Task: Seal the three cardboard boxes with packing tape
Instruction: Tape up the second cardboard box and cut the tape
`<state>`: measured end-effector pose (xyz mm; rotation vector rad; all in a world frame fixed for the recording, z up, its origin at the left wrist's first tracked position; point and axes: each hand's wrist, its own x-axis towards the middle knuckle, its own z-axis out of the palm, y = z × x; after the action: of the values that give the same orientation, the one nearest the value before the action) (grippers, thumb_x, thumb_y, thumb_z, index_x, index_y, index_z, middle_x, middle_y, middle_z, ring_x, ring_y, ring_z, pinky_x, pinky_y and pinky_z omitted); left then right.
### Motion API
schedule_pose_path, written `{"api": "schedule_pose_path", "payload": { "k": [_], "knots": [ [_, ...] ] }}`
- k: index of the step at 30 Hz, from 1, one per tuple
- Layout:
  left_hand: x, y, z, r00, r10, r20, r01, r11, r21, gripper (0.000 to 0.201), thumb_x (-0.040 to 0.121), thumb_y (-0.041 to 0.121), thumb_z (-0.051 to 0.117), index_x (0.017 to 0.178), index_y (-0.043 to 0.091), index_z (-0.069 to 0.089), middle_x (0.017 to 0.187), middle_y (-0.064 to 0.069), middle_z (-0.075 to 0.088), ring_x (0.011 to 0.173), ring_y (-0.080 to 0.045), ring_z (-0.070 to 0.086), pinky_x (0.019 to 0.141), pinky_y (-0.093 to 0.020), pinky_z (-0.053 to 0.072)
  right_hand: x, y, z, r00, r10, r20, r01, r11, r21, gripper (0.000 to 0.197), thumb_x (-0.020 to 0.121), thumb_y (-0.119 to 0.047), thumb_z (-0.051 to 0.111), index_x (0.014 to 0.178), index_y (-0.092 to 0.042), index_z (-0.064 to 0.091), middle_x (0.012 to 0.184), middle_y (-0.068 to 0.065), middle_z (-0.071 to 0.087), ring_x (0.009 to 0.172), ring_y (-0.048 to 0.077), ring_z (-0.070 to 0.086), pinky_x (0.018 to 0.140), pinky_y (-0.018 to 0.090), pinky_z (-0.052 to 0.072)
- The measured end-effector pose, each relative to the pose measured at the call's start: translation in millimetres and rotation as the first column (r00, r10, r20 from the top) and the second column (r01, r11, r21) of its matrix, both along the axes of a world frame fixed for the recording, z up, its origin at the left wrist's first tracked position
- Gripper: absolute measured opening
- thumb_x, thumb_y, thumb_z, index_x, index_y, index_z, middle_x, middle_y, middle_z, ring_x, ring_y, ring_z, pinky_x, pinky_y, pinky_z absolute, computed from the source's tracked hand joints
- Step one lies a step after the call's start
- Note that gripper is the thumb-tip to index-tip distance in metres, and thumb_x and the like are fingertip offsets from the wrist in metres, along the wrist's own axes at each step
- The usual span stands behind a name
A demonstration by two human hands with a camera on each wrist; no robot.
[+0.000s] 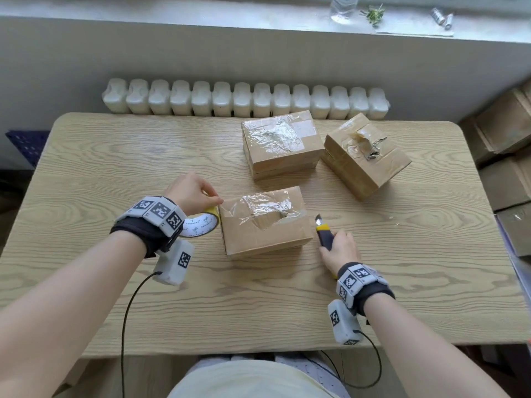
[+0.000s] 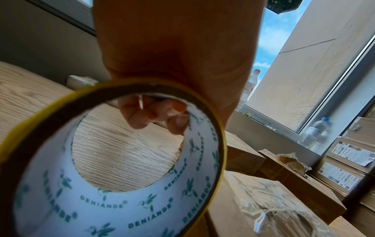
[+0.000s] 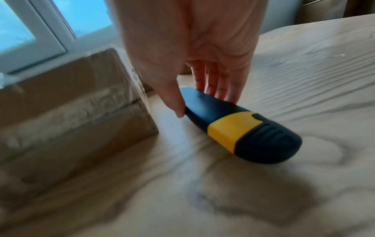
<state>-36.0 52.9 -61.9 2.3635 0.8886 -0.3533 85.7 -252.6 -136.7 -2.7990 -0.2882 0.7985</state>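
Observation:
Three brown cardboard boxes stand on the wooden table [image 1: 115, 173]. The near box [image 1: 264, 225] has crumpled clear tape and a torn hole on top. Behind it is a taped box [image 1: 283, 143], and a tilted box [image 1: 365, 159] with torn tape lies at the right. My left hand [image 1: 207, 201] holds a yellow-edged tape roll [image 1: 201, 224] against the near box's left side; its fingers [image 2: 142, 112] curl into the white core of the tape roll [image 2: 121, 208]. My right hand [image 1: 336, 248] pinches a blue-and-yellow utility knife [image 1: 324, 232], blade out, right of that box. The knife [image 3: 239, 126] lies low on the table.
A white radiator [image 1: 244, 99] runs behind the table's far edge. Stacked cardboard boxes [image 1: 505, 156] stand off the table's right side. A water bottle [image 1: 343, 7] and small items sit on the windowsill. Wrist-camera cables hang over the near edge.

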Motion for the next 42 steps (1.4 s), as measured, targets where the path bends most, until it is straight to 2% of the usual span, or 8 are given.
{"api": "schedule_pose_path", "payload": {
  "k": [8,13,16,20,25,30,38,42],
  "knots": [
    [1.4,-1.8,3.5,1.0,0.014,0.015,-0.015,1.0,0.014,0.025,0.08,0.048,0.067,0.083,0.023,0.072,0.083,0.007,0.062,0.082,-0.011,0.057,0.07,-0.028,0.046,24.7,19.5,71.5,0.978,-0.202,0.041,0.152,0.842,0.517,0.048,0.083,-0.019,0.065,0.127,-0.017,0.046,0.1,-0.001,0.058,0.095,0.019,0.057,0.087,0.036,0.048],
    [1.4,-0.8,2.1,1.0,0.011,0.005,-0.011,0.999,0.03,0.022,0.081,0.046,0.067,0.083,0.025,0.073,0.084,0.006,0.064,0.085,-0.014,0.06,0.077,-0.033,0.053,11.4,53.0,97.3,0.893,-0.076,-0.444,0.403,0.573,0.713,0.035,0.09,-0.011,0.062,0.122,-0.01,0.049,0.095,0.008,0.061,0.078,0.016,0.065,0.067,0.029,0.059],
    [1.1,-1.1,1.5,0.999,0.027,0.021,-0.027,1.0,0.008,0.022,0.081,0.044,0.068,0.084,0.023,0.074,0.085,0.005,0.066,0.085,-0.013,0.06,0.074,-0.03,0.051,-5.0,74.5,93.8,0.799,0.074,-0.597,0.434,0.617,0.657,0.037,0.09,-0.013,0.061,0.123,0.001,0.052,0.093,0.009,0.065,0.074,0.017,0.067,0.071,0.032,0.059],
    [0.2,-1.1,-0.9,0.999,0.044,0.023,-0.044,0.999,-0.004,0.022,0.081,0.044,0.068,0.085,0.023,0.074,0.087,0.004,0.067,0.086,-0.013,0.06,0.072,-0.029,0.049,-29.8,99.4,88.2,0.703,0.204,-0.681,0.322,0.763,0.561,0.018,0.091,-0.015,0.061,0.106,-0.004,0.06,0.09,0.009,0.068,0.072,0.016,0.067,0.07,0.025,0.058],
    [-1.2,-0.3,-1.4,0.999,0.035,0.04,-0.035,0.999,-0.001,0.021,0.082,0.041,0.068,0.087,0.022,0.075,0.087,0.005,0.066,0.085,-0.012,0.058,0.069,-0.027,0.045,-37.3,113.5,79.6,0.717,0.177,-0.674,0.283,0.81,0.514,0.031,0.09,-0.021,0.063,0.111,0.002,0.063,0.11,0.023,0.067,0.096,0.031,0.067,0.088,0.032,0.054],
    [-2.2,1.1,-3.6,0.997,0.064,0.051,-0.064,0.998,-0.01,0.019,0.082,0.039,0.068,0.085,0.021,0.075,0.09,0.002,0.068,0.088,-0.014,0.059,0.076,-0.031,0.049,-38.8,120.1,77.8,0.72,0.175,-0.671,0.262,0.827,0.497,0.034,0.089,-0.025,0.065,0.106,0.004,0.066,0.106,0.023,0.068,0.102,0.034,0.066,0.095,0.041,0.051],
    [0.2,2.0,3.5,0.998,0.03,0.058,-0.03,0.999,0.009,0.019,0.083,0.039,0.066,0.089,0.023,0.075,0.082,0.007,0.066,0.084,-0.011,0.059,0.074,-0.028,0.049,-37.8,125.2,75.1,0.718,0.157,-0.678,0.262,0.841,0.473,0.036,0.088,-0.023,0.066,0.106,0.009,0.063,0.085,0.016,0.069,0.073,0.021,0.065,0.085,0.036,0.053],
    [-0.1,2.0,3.5,0.999,0.037,0.039,-0.038,0.999,0.008,0.018,0.083,0.039,0.066,0.087,0.023,0.075,0.079,0.008,0.065,0.085,-0.013,0.061,0.08,-0.035,0.054,-36.9,119.2,73.7,0.694,0.184,-0.696,0.259,0.838,0.48,0.022,0.088,-0.02,0.066,0.087,0.001,0.064,0.073,0.012,0.065,0.051,0.01,0.06,0.052,0.017,0.048]
  ]
}}
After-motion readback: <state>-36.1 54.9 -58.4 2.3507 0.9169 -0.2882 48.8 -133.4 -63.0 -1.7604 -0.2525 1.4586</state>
